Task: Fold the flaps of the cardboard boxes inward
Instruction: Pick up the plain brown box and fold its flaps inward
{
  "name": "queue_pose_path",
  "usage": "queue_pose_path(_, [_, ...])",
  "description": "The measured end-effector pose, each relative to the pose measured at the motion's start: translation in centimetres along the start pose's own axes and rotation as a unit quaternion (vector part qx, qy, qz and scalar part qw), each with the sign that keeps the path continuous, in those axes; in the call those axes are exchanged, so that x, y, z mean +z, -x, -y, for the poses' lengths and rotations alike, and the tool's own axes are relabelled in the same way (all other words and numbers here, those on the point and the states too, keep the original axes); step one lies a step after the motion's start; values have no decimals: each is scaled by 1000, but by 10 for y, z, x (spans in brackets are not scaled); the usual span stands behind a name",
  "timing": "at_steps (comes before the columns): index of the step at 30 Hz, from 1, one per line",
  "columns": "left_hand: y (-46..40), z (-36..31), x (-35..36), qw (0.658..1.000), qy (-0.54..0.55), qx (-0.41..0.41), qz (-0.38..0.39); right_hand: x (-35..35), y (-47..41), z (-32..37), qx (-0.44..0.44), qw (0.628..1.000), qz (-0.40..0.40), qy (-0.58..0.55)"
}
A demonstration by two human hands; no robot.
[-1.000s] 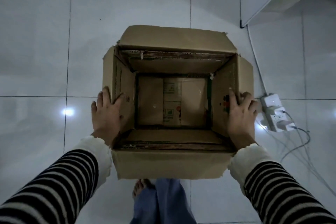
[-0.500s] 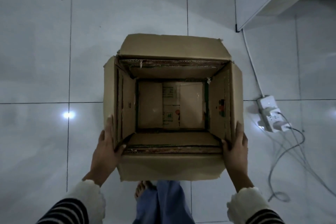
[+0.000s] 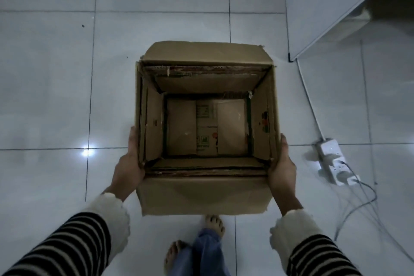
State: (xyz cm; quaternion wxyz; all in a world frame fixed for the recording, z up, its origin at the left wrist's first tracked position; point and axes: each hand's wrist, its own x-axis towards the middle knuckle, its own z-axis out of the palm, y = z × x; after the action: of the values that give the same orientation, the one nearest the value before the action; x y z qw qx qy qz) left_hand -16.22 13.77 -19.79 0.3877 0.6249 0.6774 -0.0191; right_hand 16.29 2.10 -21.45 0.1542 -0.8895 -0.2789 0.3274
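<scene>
1. Here the cardboard box (image 3: 206,127) is held open-topped above the tiled floor (image 3: 44,96), left hand (image 3: 128,168) and right hand (image 3: 282,170) flat against its sides, fingers together
2. Palm pressure alone could let it slip
3. A drop may land on the bare feet (image 3: 215,224)

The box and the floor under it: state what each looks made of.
Box: brown corrugated cardboard, matte, with layered fluted edges showing at the rim. Floor: glossy, pale tiles, probably ceramic, with grout lines and a bright light reflection.
</scene>
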Motion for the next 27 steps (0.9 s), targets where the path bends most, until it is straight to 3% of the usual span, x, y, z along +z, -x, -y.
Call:
queue_pose_path(7, [-87,-48,-45,998,-33,38,-25,-14,-75,79,-80,997,4,-12])
queue_pose_path(10, [-126,-65,-58,998,-15,49,-26,-18,-107,109,-38,999,26,-28])
queue_pose_path(15, [-200,-93,-86,996,14,91,14,-23,-171,162,-76,997,14,-4])
queue_pose_path(18, [-244,-111,-113,992,20,109,55,-26,-210,196,-132,986,-2,98])
queue_pose_path(22, [-305,-136,-144,992,5,111,54,-28,-270,243,-163,976,-15,146])
queue_pose_path(25, [-348,-158,-154,995,8,89,40,-30,-310,279,-159,978,-24,133])
queue_pose_path(27, [-376,-174,-160,996,17,82,20,-32,-336,302,-119,992,3,42])
